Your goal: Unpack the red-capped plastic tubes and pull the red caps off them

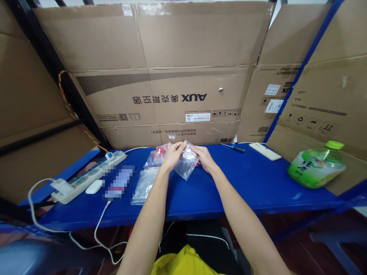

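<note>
Both my hands meet over the middle of the blue table (258, 183). My left hand (172, 154) and my right hand (205, 157) pinch the top edge of a small clear plastic bag (186, 164) and hold it just above the table. Behind it lies another clear bag with red parts (156, 154) inside. A third clear bag (143, 185), flat and empty-looking, lies to the left of my left forearm.
A white power strip (88, 177) with cables sits at the table's left, a small white device (94, 186) beside it. A green-handled screwdriver (236, 148), a white remote (264, 151) and a green tea bottle (317, 166) lie to the right. Cardboard boxes (172, 76) wall the back.
</note>
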`<action>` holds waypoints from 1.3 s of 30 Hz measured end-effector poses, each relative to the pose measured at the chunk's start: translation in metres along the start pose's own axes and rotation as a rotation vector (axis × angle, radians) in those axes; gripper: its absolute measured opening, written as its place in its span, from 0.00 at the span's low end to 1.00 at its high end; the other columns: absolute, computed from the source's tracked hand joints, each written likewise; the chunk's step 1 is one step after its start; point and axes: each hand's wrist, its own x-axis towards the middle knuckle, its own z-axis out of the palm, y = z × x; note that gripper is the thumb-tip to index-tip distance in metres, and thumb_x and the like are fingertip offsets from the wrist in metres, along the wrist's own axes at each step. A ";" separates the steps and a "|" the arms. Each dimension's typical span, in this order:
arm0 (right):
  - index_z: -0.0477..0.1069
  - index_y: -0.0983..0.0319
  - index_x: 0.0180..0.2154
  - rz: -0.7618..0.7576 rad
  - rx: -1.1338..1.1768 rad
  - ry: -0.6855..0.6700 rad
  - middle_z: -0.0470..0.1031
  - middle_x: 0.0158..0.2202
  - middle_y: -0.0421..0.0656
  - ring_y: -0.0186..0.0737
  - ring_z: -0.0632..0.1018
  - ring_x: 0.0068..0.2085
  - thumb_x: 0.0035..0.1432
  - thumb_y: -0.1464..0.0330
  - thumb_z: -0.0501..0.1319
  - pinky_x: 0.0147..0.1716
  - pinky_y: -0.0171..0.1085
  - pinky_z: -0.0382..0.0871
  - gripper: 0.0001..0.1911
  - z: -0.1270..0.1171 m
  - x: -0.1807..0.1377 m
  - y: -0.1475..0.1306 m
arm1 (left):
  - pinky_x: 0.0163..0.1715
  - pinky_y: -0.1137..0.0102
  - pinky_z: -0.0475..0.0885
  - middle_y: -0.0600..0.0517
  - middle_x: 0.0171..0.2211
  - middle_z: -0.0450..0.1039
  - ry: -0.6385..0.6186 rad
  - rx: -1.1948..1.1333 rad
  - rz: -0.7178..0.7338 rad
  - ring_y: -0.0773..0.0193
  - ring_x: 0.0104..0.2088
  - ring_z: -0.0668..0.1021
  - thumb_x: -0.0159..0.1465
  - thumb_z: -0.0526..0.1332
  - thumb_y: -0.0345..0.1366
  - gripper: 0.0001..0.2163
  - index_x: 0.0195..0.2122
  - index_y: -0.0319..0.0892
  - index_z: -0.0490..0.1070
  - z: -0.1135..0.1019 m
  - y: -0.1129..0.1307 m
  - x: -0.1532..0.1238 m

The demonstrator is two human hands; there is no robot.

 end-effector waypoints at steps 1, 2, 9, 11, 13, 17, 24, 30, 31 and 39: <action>0.70 0.60 0.25 -0.004 -0.002 0.005 0.63 0.19 0.36 0.31 0.59 0.21 0.50 0.42 0.68 0.20 0.34 0.50 0.27 0.000 0.001 0.002 | 0.23 0.72 0.58 0.57 0.20 0.59 0.025 0.015 0.012 0.69 0.21 0.62 0.67 0.59 0.57 0.22 0.27 0.42 0.66 0.000 0.001 0.001; 0.70 0.60 0.25 -0.009 -0.004 -0.001 0.62 0.19 0.36 0.31 0.59 0.20 0.51 0.41 0.67 0.20 0.34 0.50 0.28 0.001 0.001 0.004 | 0.23 0.72 0.57 0.57 0.19 0.59 0.052 0.045 0.028 0.69 0.21 0.62 0.67 0.59 0.56 0.22 0.26 0.42 0.66 -0.001 0.003 0.001; 0.64 0.57 0.23 -0.042 -0.057 -0.075 0.51 0.16 0.33 0.31 0.53 0.19 0.56 0.37 0.61 0.21 0.35 0.48 0.31 0.007 -0.001 0.008 | 0.27 0.70 0.60 0.54 0.22 0.69 0.574 0.396 -0.032 0.65 0.26 0.69 0.65 0.58 0.42 0.15 0.23 0.42 0.69 -0.040 0.034 -0.044; 0.64 0.58 0.23 -0.112 -0.185 -0.060 0.56 0.17 0.35 0.33 0.58 0.21 0.61 0.39 0.57 0.24 0.35 0.51 0.31 0.008 -0.002 0.009 | 0.27 0.69 0.60 0.53 0.22 0.72 0.647 0.526 -0.079 0.63 0.26 0.70 0.67 0.56 0.44 0.16 0.24 0.43 0.71 -0.063 0.038 -0.067; 0.64 0.59 0.22 -0.201 -0.385 -0.043 0.62 0.19 0.37 0.35 0.64 0.24 0.65 0.43 0.54 0.28 0.36 0.55 0.30 0.009 -0.002 0.013 | 0.30 0.68 0.63 0.50 0.24 0.75 0.673 0.729 -0.168 0.59 0.28 0.74 0.68 0.55 0.46 0.17 0.26 0.44 0.73 -0.084 0.033 -0.085; 0.68 0.59 0.22 -0.259 -0.706 -0.065 0.71 0.22 0.39 0.37 0.71 0.29 0.70 0.54 0.53 0.33 0.35 0.56 0.26 0.016 -0.004 0.023 | 0.38 0.61 0.68 0.40 0.35 0.81 0.561 1.003 -0.443 0.45 0.39 0.80 0.67 0.56 0.45 0.15 0.36 0.44 0.79 -0.109 0.004 -0.102; 0.72 0.59 0.25 -0.289 -0.775 -0.063 0.75 0.24 0.41 0.39 0.74 0.30 0.71 0.57 0.53 0.34 0.35 0.56 0.24 0.022 -0.003 0.031 | 0.53 0.47 0.69 0.30 0.60 0.68 0.601 1.154 -0.481 0.33 0.60 0.70 0.68 0.55 0.48 0.26 0.62 0.38 0.71 -0.092 -0.014 -0.108; 0.72 0.59 0.25 -0.295 -0.786 -0.010 0.76 0.25 0.42 0.39 0.74 0.30 0.72 0.58 0.53 0.34 0.35 0.56 0.23 0.019 -0.004 0.027 | 0.54 0.55 0.70 0.36 0.54 0.76 0.344 1.040 -0.350 0.41 0.56 0.77 0.69 0.56 0.47 0.21 0.57 0.42 0.74 -0.077 0.007 -0.037; 0.71 0.59 0.25 -0.294 -0.783 -0.002 0.75 0.24 0.41 0.39 0.74 0.29 0.72 0.59 0.53 0.34 0.35 0.56 0.23 0.019 -0.004 0.025 | 0.52 0.55 0.71 0.36 0.53 0.78 0.313 1.008 -0.376 0.41 0.55 0.78 0.69 0.56 0.47 0.21 0.58 0.43 0.74 -0.075 0.006 -0.020; 0.70 0.59 0.24 -0.293 -0.803 0.037 0.75 0.23 0.40 0.37 0.75 0.28 0.71 0.58 0.53 0.32 0.35 0.56 0.23 0.017 -0.003 0.023 | 0.46 0.57 0.72 0.35 0.51 0.80 0.242 1.005 -0.497 0.41 0.53 0.80 0.68 0.56 0.51 0.23 0.58 0.45 0.75 -0.064 -0.045 0.038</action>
